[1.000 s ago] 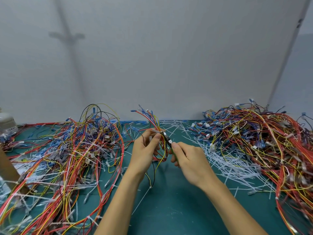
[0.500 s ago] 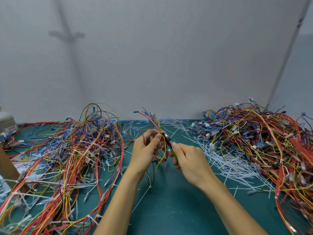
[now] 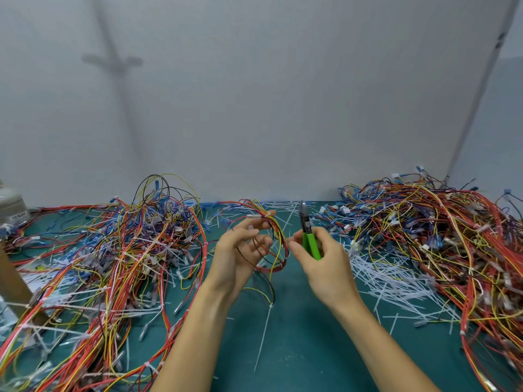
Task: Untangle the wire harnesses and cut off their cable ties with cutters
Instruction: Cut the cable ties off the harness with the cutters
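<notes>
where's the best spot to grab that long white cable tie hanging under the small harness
Pinch the cable tie on its straight free tail, just below the head, coming from the right side. The head sits cinched on the harness wires, while the tail runs bare over the green mat.

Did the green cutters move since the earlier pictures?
Yes. The cutters in the right hand pulled rightward off the wire bundle, toward the right wire pile, tips now up.
</notes>
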Tool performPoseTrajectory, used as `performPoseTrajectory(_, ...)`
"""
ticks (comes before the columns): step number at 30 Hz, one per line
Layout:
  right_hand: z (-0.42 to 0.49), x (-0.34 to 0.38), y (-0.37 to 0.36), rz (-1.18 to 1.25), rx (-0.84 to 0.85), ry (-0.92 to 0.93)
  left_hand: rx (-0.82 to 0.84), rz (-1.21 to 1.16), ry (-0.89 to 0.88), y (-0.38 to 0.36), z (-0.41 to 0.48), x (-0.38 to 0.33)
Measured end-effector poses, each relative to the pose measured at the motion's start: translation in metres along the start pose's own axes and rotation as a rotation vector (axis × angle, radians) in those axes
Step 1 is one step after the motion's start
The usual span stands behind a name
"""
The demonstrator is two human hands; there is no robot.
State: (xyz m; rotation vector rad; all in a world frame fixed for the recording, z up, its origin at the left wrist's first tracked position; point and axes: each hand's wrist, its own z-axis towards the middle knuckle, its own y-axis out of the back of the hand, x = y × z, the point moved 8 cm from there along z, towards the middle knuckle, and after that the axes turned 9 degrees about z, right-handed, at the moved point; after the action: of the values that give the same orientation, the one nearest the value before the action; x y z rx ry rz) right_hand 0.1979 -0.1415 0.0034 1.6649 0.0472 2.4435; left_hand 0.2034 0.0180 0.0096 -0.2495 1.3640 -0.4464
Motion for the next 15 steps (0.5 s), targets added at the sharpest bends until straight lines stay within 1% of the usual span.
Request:
performPoseTrajectory(1,-0.001,0.0,-0.002,0.026,0.004,0.008,0.038,-0.012,-0.003,-0.003,0.0,0.0)
performPoseTrajectory(3,-0.003,0.004,-0.006,0.03,0.004,0.047,0.078,0.055,-0.013,-0.007,-0.001,-0.001)
performPoseTrajectory(8,-0.008,0.005,-0.017,0.096,0.067,0.083,0.023,0.483,0.013,-0.01,0.0,0.01)
performPoseTrajectory(9,-0.008,0.004,-0.019,0.116,0.071,0.067,0.034,0.505,0.02,-0.01,0.0,0.013)
performPoseTrajectory(11,-0.008,-0.002,-0.021,0.184,0.077,0.012,0.043,0.455,0.039,-0.01,-0.001,0.016)
performPoseTrajectory(13,-0.009,-0.005,-0.022,0.223,0.07,-0.031,-0.006,0.382,0.048,-0.004,0.001,0.018)
performPoseTrajectory(15,-0.009,-0.005,-0.019,0.175,0.026,-0.015,-0.057,0.378,0.033,0.001,0.002,0.015)
